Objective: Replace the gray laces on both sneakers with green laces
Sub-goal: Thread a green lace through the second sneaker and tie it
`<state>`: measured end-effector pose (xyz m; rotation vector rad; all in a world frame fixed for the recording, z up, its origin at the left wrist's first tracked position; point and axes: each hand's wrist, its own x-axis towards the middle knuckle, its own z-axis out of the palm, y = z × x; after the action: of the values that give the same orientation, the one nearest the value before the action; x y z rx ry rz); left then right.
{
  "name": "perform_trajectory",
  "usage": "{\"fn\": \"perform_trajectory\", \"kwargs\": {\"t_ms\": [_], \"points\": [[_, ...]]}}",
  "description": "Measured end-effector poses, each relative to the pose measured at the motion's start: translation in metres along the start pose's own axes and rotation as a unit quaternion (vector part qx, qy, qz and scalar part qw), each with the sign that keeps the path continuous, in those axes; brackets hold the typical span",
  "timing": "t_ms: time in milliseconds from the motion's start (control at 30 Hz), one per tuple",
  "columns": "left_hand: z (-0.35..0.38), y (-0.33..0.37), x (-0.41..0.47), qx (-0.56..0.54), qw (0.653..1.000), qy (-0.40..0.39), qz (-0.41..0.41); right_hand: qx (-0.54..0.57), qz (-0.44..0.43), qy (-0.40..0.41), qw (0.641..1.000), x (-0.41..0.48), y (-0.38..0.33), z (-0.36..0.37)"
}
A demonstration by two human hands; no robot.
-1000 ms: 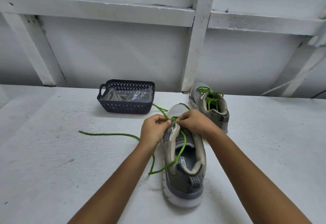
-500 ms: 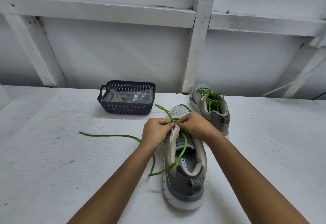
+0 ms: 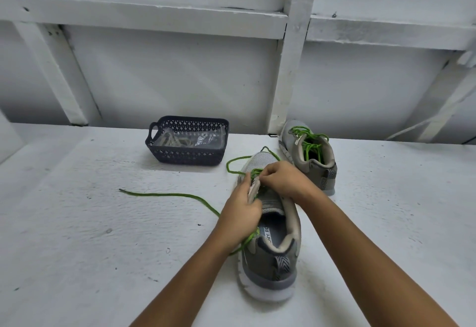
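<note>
From the head camera, the near sneaker (image 3: 270, 249) lay on the white table (image 3: 77, 223), heel toward the person. The green lace (image 3: 167, 194) was threaded only at the eyelets nearest the toe. The left hand (image 3: 242, 210) gripped the sneaker's left eyelet flap, fingers curled round it. The right hand (image 3: 283, 180) was bunched at the same spot, fingertips apparently pinching the lace, though the lace tip itself was hidden. One long end trailed left across the table, and another looped past the toe. The far sneaker (image 3: 309, 156), by the wall, already carried green lacing. A dark basket (image 3: 188, 156) held what looked like pale laces.

The two ends looked uneven, so one side could run short at the top eyelets. The loose loop at the toe could snag or knot when pulled. With the tip hidden, it could skip an eyelet. A hard pull could also drag the sneaker sideways if the left grip slackened.
</note>
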<state>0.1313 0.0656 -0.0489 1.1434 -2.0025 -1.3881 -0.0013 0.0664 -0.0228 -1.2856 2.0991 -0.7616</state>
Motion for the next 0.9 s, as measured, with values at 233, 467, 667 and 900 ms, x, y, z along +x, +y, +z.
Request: {"fn": "perform_trajectory", "kwargs": {"t_ms": [233, 467, 667, 900], "points": [[0.005, 0.0, -0.003, -0.027, 0.997, 0.063, -0.026, 0.028, -0.032, 0.058, 0.997, -0.011, -0.002, -0.019], [0.006, 0.003, -0.005, -0.013, 0.996, 0.084, -0.028, 0.435, -0.029, 0.024, 0.9, -0.03, -0.001, -0.039], [0.006, 0.001, -0.005, -0.026, 0.995, 0.089, -0.027, 0.438, -0.023, -0.035, 0.898, -0.059, -0.004, -0.072], [0.008, 0.0, -0.003, -0.034, 0.995, 0.085, -0.03, -0.023, -0.05, -0.033, 0.998, -0.067, -0.008, -0.087]]}}
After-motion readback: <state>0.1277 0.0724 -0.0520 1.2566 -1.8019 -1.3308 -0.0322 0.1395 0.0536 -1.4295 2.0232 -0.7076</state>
